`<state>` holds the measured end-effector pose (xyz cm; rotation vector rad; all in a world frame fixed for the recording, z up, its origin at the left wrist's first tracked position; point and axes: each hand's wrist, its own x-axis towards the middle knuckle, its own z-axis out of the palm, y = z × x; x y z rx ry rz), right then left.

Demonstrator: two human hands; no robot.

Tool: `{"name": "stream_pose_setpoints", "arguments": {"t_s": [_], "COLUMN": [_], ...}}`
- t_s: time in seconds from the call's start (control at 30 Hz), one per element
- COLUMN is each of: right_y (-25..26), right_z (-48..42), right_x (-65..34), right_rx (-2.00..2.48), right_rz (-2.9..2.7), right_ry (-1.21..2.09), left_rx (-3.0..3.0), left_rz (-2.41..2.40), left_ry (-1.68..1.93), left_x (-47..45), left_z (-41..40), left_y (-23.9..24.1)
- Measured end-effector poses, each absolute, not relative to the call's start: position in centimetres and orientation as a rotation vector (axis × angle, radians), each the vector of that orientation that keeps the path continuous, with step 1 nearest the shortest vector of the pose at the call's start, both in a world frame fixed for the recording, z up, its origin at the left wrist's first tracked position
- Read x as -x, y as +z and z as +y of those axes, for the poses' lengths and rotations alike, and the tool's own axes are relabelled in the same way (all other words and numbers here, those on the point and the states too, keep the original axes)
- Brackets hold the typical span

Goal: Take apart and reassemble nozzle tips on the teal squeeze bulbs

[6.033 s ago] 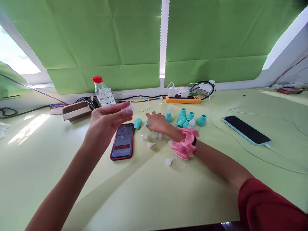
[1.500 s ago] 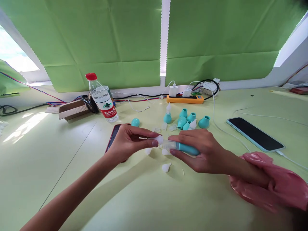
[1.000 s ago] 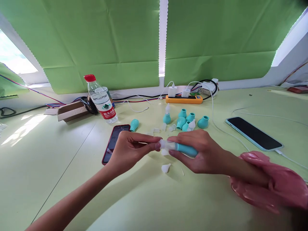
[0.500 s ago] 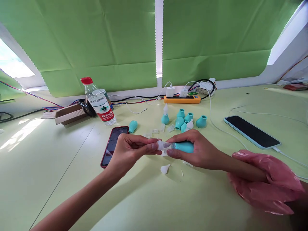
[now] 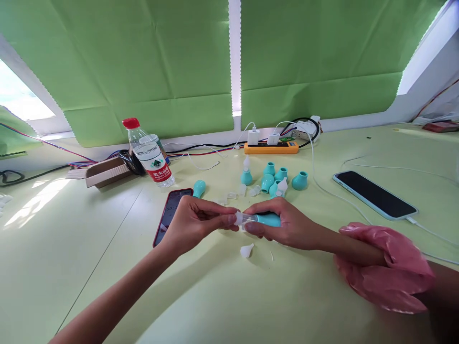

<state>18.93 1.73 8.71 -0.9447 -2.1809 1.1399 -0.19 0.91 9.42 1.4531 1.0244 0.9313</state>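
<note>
My right hand (image 5: 287,227) grips a teal rubber bulb (image 5: 268,220) lying sideways just above the table. A clear neck sticks out of the bulb toward the left. My left hand (image 5: 193,224) pinches a small white tip (image 5: 238,218) against that neck. A loose white tip (image 5: 246,250) lies on the table just below the hands. Behind the hands sit several more teal bulbs (image 5: 274,177), and one bulb (image 5: 199,188) lies alone beside a red phone (image 5: 171,215).
A water bottle (image 5: 148,155) with a red cap stands at the back left by a cardboard box (image 5: 105,172). An orange power strip (image 5: 270,147) with chargers lies at the back. A blue phone (image 5: 375,194) on a cable rests at the right. A pink scrunchie (image 5: 385,267) is on my right wrist.
Six seconds ago my left hand held a clear piece up while the right reached among the bulbs. Since then both hands came together on one bulb and have stayed joined, shifting slightly.
</note>
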Motion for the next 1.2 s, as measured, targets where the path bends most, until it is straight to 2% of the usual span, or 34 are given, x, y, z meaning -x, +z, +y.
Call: {"name": "stream_pose_setpoints", "arguments": {"t_s": [0.17, 0.27, 0.33, 0.43, 0.5, 0.77, 0.9, 0.97, 1.07, 1.13, 1.2], "right_y": [9.9, 10.3, 10.0, 8.5, 7.1, 3.6, 4.2, 4.7, 4.9, 4.3, 3.1], "right_z": [1.0, 1.0, 1.8, 3.6, 5.0, 7.2, 6.5, 5.5, 3.2, 1.9, 1.5], "right_x": [-20.9, -23.7, -25.9, -28.9, -30.3, -31.2, -31.3, -31.1, -29.4, -27.1, -24.3], "right_rx": [0.947, 1.034, 1.114, 1.262, 1.349, 1.674, 1.747, 1.584, 1.000, 0.682, 0.664], "right_rz": [-2.269, -2.177, -2.086, -1.967, -1.944, -1.872, -1.788, -1.745, -1.866, -2.116, -2.417], "right_ry": [0.885, 0.699, 0.510, 0.150, 0.072, 0.140, -0.117, -0.423, -0.730, -0.649, -0.440], "left_rx": [-1.548, -1.849, -2.176, -2.715, -2.798, -2.875, -2.865, -2.855, -2.863, -2.876, -2.876], "left_rz": [0.851, 1.114, 1.371, 1.560, 1.542, 1.422, 1.456, 1.490, 1.470, 1.420, 1.385], "left_ry": [0.991, 0.977, 0.774, 0.287, 0.198, 0.258, 0.414, 0.499, 0.549, 0.540, 0.540], "left_x": [1.8, 3.0, 3.4, 3.0, 2.3, -0.1, -0.1, 0.0, -0.2, -0.6, -0.9], "left_z": [2.0, 3.3, 4.3, 5.4, 5.7, 6.0, 5.9, 5.4, 4.4, 3.8, 3.5], "left_y": [10.2, 9.7, 8.6, 6.1, 4.4, 0.6, 0.7, 1.1, 1.6, 1.4, 0.8]}}
